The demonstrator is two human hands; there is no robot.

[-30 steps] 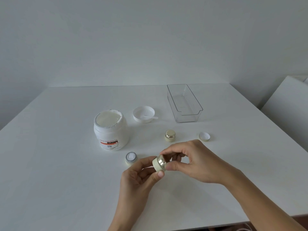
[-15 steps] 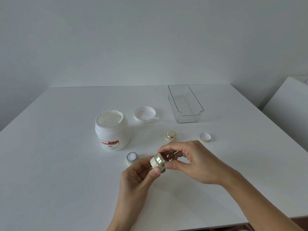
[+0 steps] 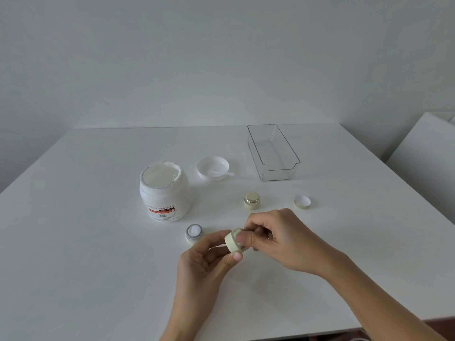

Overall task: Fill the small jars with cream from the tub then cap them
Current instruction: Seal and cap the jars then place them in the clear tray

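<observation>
Head view shows your two hands meeting just above the white surface (image 3: 73, 242), near its front edge. Your left hand (image 3: 199, 262) grips a small cream-coloured jar (image 3: 232, 241) from below and the side, thumb and fingers curled round its body, with the jar tipped on its side so its mouth faces right. Your right hand (image 3: 278, 239) closes over that end, its thumb and fingertips pinching whatever sits on the mouth; your fingers hide it, so you cannot tell from here whether that is a cap or how far on it is.

Just to the left of your hands, a second small jar (image 3: 194, 233) stands upright and uncapped on the surface, white cream showing inside. Behind it stands the big white tub (image 3: 164, 191), lid off, filled with cream close to the rim. The tub's white lid (image 3: 213, 168) lies upturned to the right of the tub, with a little white spatula (image 3: 222, 172) resting in it.

A third small jar (image 3: 251, 200), capped in gold, stands beyond your right hand. A loose cap (image 3: 302, 201) lies upturned well to its right. A clear plastic bin (image 3: 272, 153) sits farther back on the right.
</observation>
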